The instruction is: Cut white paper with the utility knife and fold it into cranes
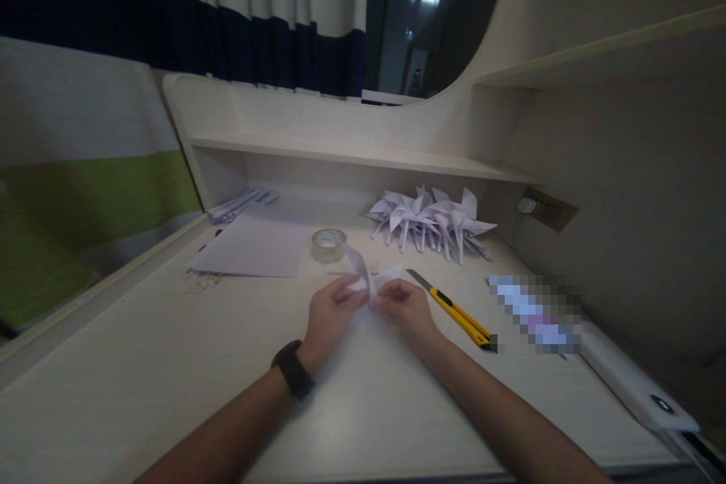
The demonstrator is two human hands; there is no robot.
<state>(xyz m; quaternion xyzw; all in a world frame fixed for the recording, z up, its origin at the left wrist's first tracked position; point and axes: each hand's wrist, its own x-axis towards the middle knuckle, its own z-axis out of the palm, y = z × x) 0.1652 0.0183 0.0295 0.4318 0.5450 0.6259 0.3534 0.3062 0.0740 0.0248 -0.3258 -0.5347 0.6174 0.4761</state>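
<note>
Both my hands meet over the middle of the desk [238,363], pinching one white paper pinwheel [358,263] whose blades curl upward. My left hand [334,314], with a dark watch at its wrist, is closed on the left side of the paper. Closed on the right side is my right hand [407,306]. The fingers hide the paper's centre. Just beyond my hands stands a roll of clear tape [328,246]. To the right of my right hand lies a yellow utility knife [457,314], its blade pointing away toward the left.
A bunch of white paper pinwheels [425,215] rests at the back right under the shelf [340,151]. White paper sheets [255,242] lie back left, with rolled paper sticks [241,204] behind. A blurred-out bright object [530,314] and a long white case [629,374] line the right side.
</note>
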